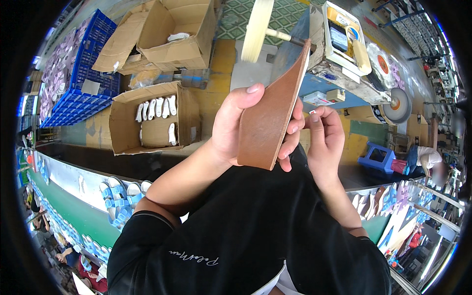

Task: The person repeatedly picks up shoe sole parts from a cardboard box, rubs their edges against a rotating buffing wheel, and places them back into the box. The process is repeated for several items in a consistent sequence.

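My left hand (231, 118) is wrapped round a brown shoe sole (268, 118), thumb on its near face and fingers behind its edge. The sole stands tilted, its narrow end pointing up and to the right, with a pale strip along that edge. Just right of it, my right hand (327, 135) pinches a tiny white and red piece (312, 112) between thumb and forefinger; it is too small to tell its kind.
Ahead, a pale yellow wheel (257, 32) sits on a machine spindle, beside a white tray (361, 66) of small items. A grey wheel (397, 105) is farther right. Leftward stand an open carton (189, 118) of white pieces and a blue crate (101, 54). Blue sandals (118, 196) line a green conveyor (83, 211).
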`<state>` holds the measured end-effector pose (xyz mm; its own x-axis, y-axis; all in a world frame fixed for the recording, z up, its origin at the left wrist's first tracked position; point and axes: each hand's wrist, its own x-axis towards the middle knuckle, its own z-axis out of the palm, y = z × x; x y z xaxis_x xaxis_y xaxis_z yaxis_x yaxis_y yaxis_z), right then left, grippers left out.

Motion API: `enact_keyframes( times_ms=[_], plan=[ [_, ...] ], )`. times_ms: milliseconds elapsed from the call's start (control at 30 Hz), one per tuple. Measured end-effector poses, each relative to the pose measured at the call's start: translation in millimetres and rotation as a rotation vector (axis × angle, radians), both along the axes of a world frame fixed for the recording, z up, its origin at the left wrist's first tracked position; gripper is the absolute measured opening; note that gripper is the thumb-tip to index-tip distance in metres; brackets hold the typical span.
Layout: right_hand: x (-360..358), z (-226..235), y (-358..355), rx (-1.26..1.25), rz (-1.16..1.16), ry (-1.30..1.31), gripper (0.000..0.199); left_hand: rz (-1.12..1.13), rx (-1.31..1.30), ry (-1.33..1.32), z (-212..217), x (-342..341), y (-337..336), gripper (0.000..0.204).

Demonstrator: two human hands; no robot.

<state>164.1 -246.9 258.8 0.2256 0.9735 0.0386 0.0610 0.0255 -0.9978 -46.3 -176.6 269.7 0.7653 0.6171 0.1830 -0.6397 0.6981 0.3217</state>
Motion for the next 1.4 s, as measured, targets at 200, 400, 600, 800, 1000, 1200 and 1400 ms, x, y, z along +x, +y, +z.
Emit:
enact_keyframes(
  times_ms=[200, 400, 600, 800, 1000, 1200, 1400],
  plan=[
    [-5, 2, 2, 0.007, 0.017, -0.01, 0.006, 0.016, 0.015, 0.056, 6, -4, -2, 0.078],
    [-6, 1, 2, 0.0, 0.041, -0.015, 0.006, 0.037, 0.037, 0.198, 16, -6, -4, 0.091],
    [-5, -1, 1, -0.016, 0.049, -0.018, 0.005, 0.072, 0.036, 0.243, 26, -4, -5, 0.09],
    [-6, 0, 2, -0.032, 0.033, -0.019, 0.004, 0.06, -0.08, 0.121, 27, -1, -5, 0.076],
    [-4, 17, 3, 0.146, 0.064, -0.125, 0.005, 0.018, -0.175, 0.114, 24, -1, -3, 0.082],
    [17, 60, 24, 0.448, 0.245, -0.487, 0.009, -0.053, -0.199, 0.135, 22, -3, -7, 0.084],
    [23, 100, 42, 0.612, 0.501, -0.761, 0.018, -0.139, -0.276, 0.126, 15, -5, -11, 0.083]
  ],
)
